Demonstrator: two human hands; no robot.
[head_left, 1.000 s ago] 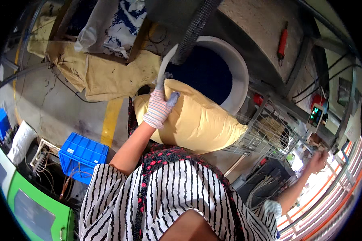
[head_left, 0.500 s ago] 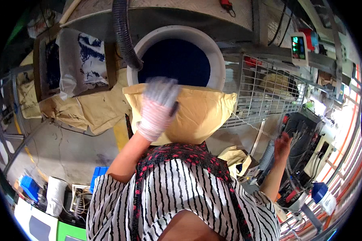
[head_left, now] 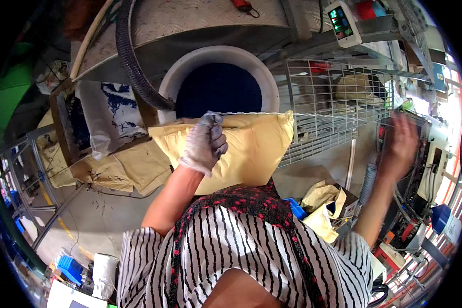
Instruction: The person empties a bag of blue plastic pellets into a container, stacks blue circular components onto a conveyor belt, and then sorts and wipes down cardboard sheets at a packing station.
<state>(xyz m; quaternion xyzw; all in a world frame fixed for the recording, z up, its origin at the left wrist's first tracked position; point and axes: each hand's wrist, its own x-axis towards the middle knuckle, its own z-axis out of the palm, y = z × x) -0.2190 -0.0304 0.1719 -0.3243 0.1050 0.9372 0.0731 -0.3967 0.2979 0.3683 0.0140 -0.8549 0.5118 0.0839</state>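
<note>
A yellow paper bag (head_left: 246, 149) stands upright against my apron, its top edge facing the tub. My left hand (head_left: 206, 143), in a pale glove stained dark, is closed in a fist at the bag's top left edge; its palm side is hidden. A thin pale thread (head_left: 323, 116) runs taut from beside that fist, along the bag's top and out to the right. It leads to my bare right hand (head_left: 403, 141), raised far to the right and blurred by motion. Beyond the bag is a round white tub (head_left: 271, 95) holding dark blue granules (head_left: 218, 90).
A ribbed dark hose (head_left: 131, 56) hangs into the tub's left side. To the left stands a lined box (head_left: 61, 120) with blue granules. A wire mesh rack (head_left: 339, 102) is at the right, beneath a small digital display (head_left: 343, 24). Crumpled paper bags (head_left: 321, 208) lie lower right.
My left hand has gone from a blurred, flatter pose over the bag to a fist at its edge. My right hand has moved up and outward, drawing the thread straight. The view has shifted.
</note>
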